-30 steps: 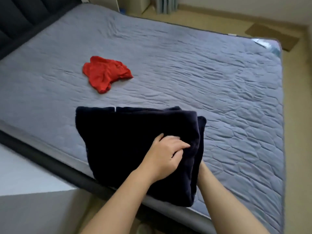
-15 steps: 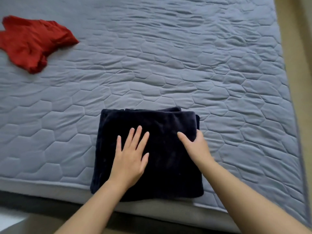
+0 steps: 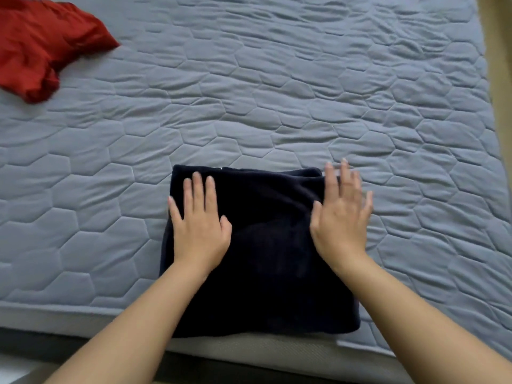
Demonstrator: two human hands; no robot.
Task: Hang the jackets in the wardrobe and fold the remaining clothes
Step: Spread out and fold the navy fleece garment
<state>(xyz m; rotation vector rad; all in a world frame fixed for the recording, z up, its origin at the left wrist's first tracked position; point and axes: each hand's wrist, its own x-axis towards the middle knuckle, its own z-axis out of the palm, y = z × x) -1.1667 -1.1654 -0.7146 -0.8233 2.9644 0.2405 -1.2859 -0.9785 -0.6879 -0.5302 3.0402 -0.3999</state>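
The left hand lies flat and open, palm down, on the left part of a folded dark navy garment. The right hand is also open with fingers spread, pressing the garment's right edge; its fingertips are blurred and reach past the cloth's far corner. The garment sits at the near edge of the grey quilted mattress, its near hem slightly overhanging the mattress side. Folds in the dark fabric are hard to make out. Far to the left of the left hand and beyond it, a crumpled red garment lies on the mattress, cut off by the frame's left and top edges.
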